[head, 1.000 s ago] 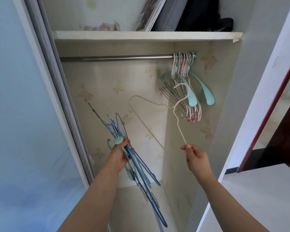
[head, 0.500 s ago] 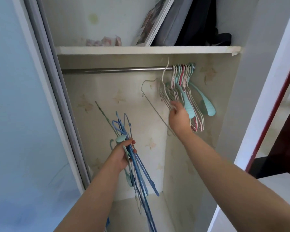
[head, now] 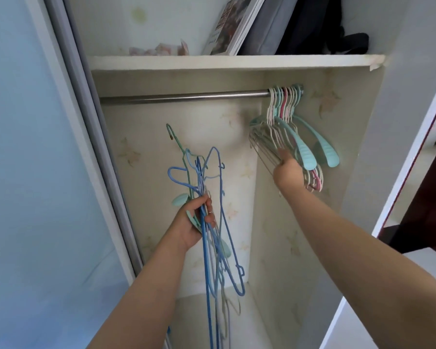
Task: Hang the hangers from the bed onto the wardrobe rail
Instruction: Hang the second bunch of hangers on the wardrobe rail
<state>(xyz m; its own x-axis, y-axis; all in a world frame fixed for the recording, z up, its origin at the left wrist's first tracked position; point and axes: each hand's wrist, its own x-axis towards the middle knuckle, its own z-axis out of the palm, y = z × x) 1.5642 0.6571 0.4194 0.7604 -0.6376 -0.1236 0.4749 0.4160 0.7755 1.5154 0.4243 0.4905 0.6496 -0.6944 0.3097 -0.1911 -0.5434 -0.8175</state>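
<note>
My left hand (head: pixel 194 222) grips a bunch of blue and teal hangers (head: pixel 213 248) low in the open wardrobe, their hooks pointing up and their bars hanging down. The steel rail (head: pixel 181 96) runs under the shelf. Several white, pink and teal hangers (head: pixel 285 104) hang packed at its right end. My right hand (head: pixel 287 172) is raised to the lower bars of that group and holds the leftmost white wire hanger (head: pixel 271 114), whose hook sits over the rail. Its fingers are partly hidden among the wires.
A white shelf (head: pixel 212 62) above the rail carries a leaning book (head: pixel 234 23), a grey case and a dark bag (head: pixel 320 23). A pale blue sliding door (head: pixel 35 172) stands at the left. The rail's left and middle stretch is bare. A dark red door frame (head: pixel 413 159) is at the right.
My right hand lifted the white wire hanger from low in the wardrobe and hooked it onto the rail beside the hung group. My left hand stayed in place with its bunch.
</note>
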